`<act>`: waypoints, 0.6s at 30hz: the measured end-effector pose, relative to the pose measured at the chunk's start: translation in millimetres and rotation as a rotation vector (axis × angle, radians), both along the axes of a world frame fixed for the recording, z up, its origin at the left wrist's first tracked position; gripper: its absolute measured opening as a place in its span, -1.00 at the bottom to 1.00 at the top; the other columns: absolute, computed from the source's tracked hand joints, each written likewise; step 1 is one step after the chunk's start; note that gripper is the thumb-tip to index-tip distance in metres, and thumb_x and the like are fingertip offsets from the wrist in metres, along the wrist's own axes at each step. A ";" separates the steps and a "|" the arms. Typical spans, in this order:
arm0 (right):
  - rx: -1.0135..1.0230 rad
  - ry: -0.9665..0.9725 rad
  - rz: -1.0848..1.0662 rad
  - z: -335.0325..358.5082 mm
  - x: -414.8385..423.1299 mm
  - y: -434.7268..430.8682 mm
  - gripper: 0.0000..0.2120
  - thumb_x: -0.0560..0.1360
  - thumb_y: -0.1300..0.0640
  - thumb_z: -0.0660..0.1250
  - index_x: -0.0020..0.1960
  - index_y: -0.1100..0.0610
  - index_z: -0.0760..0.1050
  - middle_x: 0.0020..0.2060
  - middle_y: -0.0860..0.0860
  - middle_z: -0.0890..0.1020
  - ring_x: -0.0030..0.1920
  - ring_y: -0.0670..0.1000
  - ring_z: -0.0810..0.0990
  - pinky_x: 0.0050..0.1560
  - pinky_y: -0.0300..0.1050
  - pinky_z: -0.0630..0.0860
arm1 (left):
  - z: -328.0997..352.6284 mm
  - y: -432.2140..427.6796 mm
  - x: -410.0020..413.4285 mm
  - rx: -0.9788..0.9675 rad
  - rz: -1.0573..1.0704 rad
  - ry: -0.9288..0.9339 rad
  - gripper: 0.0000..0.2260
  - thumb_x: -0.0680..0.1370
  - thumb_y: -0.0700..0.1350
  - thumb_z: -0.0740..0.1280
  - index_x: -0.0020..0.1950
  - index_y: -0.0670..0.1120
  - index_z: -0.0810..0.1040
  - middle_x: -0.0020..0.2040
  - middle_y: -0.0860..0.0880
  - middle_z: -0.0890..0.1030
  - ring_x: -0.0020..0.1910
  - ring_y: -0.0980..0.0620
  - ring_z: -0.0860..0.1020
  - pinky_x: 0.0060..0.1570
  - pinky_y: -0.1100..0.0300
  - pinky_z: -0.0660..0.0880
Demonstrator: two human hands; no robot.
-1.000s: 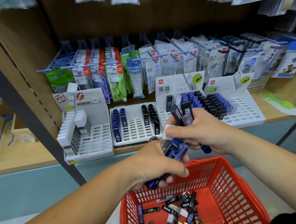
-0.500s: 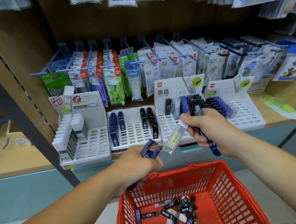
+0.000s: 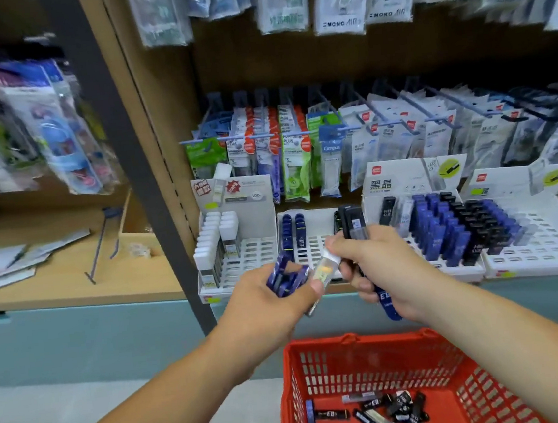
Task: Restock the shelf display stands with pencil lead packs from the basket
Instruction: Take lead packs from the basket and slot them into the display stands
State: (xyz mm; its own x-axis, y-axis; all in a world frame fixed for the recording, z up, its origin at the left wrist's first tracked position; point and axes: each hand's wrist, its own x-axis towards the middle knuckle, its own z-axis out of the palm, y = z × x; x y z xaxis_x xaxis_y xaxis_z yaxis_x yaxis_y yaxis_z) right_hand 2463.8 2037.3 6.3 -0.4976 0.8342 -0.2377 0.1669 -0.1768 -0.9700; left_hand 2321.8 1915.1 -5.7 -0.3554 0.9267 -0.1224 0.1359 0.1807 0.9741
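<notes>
Grip as I see it: left hand (image 3: 270, 303) curls round glossy blue packs (image 3: 286, 274); right hand (image 3: 382, 269) pinches a clear pack (image 3: 326, 267) by its white cap, long axis slanting down-left to left thumb. Right fist clamps black packs (image 3: 352, 222), upright. Red lattice basket (image 3: 353, 340) below holds more; white slotted stands (image 3: 529, 248) behind.

- Read "MONO AIR" on two hanging packs (image 3: 340, 5).
- Read "Campus" on a blue hanging pack (image 3: 333, 157).
- Read "黑晶" on a white stand header (image 3: 405, 180).
- Read "100" on the leftmost header card (image 3: 241, 194).
- Read "HB 0.5" on a slotted black pack (image 3: 388, 212).
- Read "EB" on a held blue pack (image 3: 386, 300).
</notes>
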 end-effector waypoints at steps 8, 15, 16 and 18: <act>-0.051 0.088 0.015 7.3 -45.0 -12.0 -0.80 0.60 0.09 0.40 0.11 0.21 0.56 -0.41 0.08 0.46 -0.54 0.00 0.24 -0.50 -0.23 0.16 | -1.8 -7.1 -34.6 0.018 -0.009 0.217 -0.84 0.54 -0.01 0.51 -0.06 -0.07 0.62 -0.32 -0.04 0.58 -0.37 0.05 0.52 -0.36 0.15 0.52; 0.108 -0.051 0.220 20.4 -75.8 0.0 -0.80 0.62 0.11 0.39 0.00 0.23 0.45 -0.48 0.06 0.37 -0.57 -0.02 0.20 -0.50 -0.23 0.16 | 3.4 -15.8 -93.3 -0.010 -0.038 -0.144 -0.88 0.62 -0.07 0.43 0.04 -0.12 0.64 -0.08 -0.14 0.75 -0.36 0.00 0.49 -0.41 0.16 0.35; 0.142 -0.090 0.237 22.5 -81.3 1.1 -0.79 0.62 0.11 0.38 -0.04 0.23 0.45 -0.53 0.07 0.33 -0.58 -0.01 0.19 -0.50 -0.23 0.16 | 2.5 -16.5 -98.4 -0.015 -0.036 -0.161 -0.85 0.62 -0.08 0.43 0.08 -0.15 0.63 -0.08 -0.15 0.74 -0.37 0.01 0.49 -0.43 0.18 0.35; 0.199 -0.147 0.274 26.6 -93.7 3.0 -0.78 0.62 0.12 0.38 -0.09 0.22 0.43 -0.57 0.07 0.27 -0.59 -0.01 0.17 -0.49 -0.22 0.14 | -0.9 -16.9 -104.5 -0.034 -0.012 -0.188 -0.78 0.60 -0.05 0.45 0.12 -0.19 0.61 -0.18 -0.15 0.72 -0.42 0.04 0.50 -0.45 0.20 0.35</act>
State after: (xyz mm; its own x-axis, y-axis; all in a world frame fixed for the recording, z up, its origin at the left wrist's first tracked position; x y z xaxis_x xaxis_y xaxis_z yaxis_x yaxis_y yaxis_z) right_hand 2370.1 2040.3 32.9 -0.6818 0.7115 -0.1700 0.3225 0.0837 -0.9429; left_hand 2217.3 1898.2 -6.6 -0.3122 0.9250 -0.2168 -0.0456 0.2133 0.9759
